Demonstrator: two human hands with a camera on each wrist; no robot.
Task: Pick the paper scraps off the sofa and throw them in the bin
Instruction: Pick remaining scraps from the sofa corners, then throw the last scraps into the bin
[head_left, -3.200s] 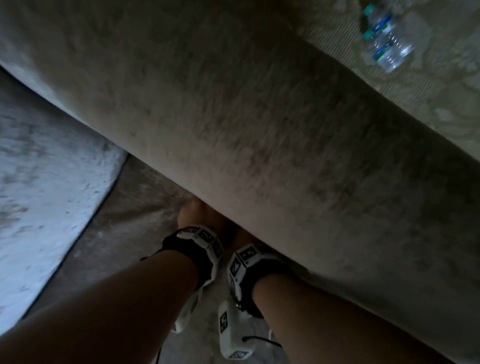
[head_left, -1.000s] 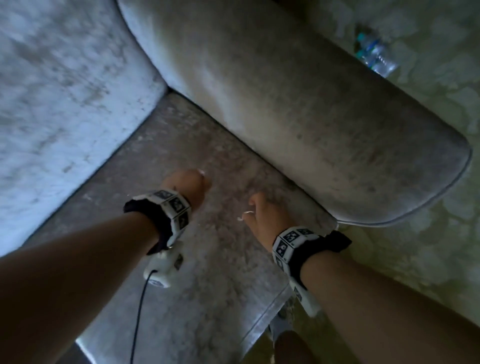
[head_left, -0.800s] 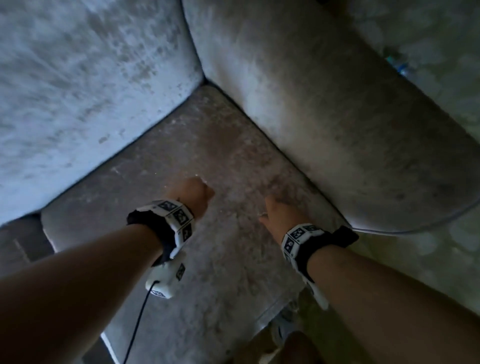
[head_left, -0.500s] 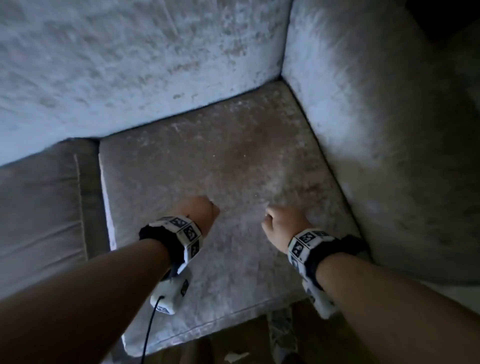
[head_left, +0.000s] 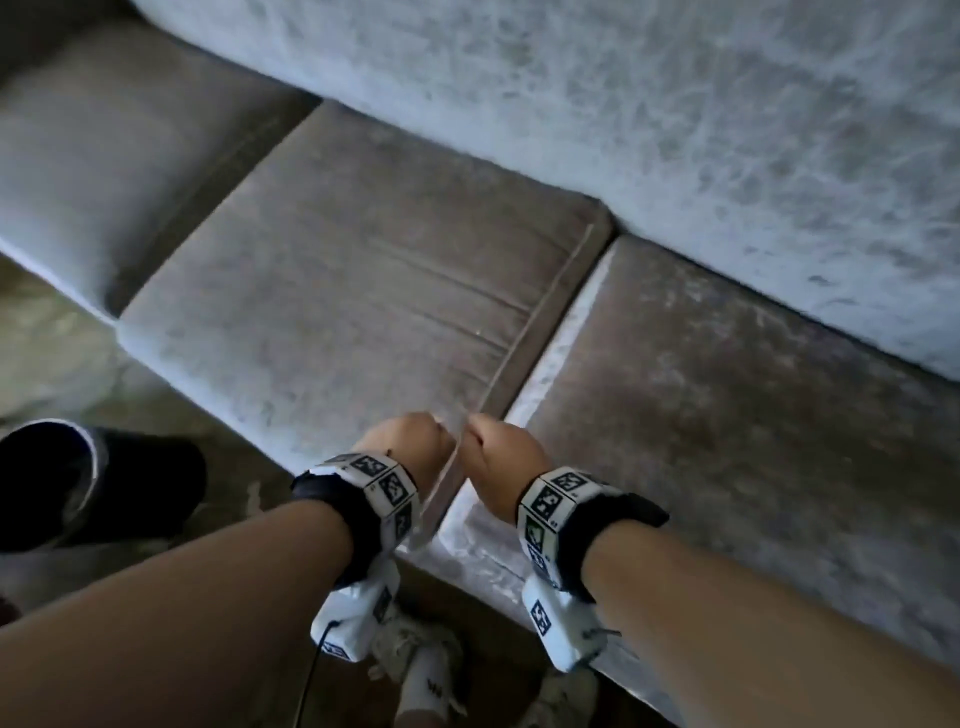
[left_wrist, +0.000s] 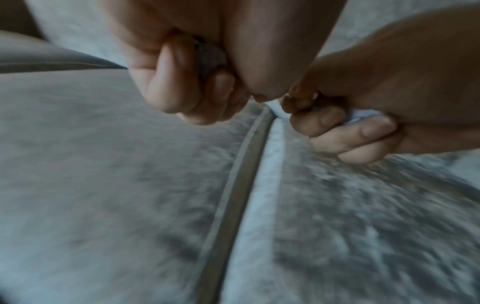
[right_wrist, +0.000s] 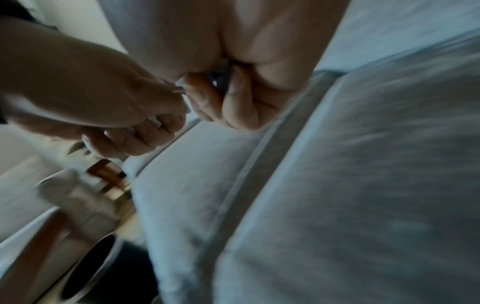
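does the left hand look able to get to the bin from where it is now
Probably yes. The bin stands open on the floor to the left of the left hand, with nothing visible between them. That hand is fisted round a grey scrap, so it would arrive loaded.

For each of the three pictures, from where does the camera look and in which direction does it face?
Head: worn on the head, looks down at the sofa and the bin; both forearms, left hand and right hand show.
Left wrist: looks along the left hand's curled fingers at the cushions.
Right wrist: looks along the right hand's curled fingers; the bin is at lower left.
All three views show both hands and the gap between cushions.
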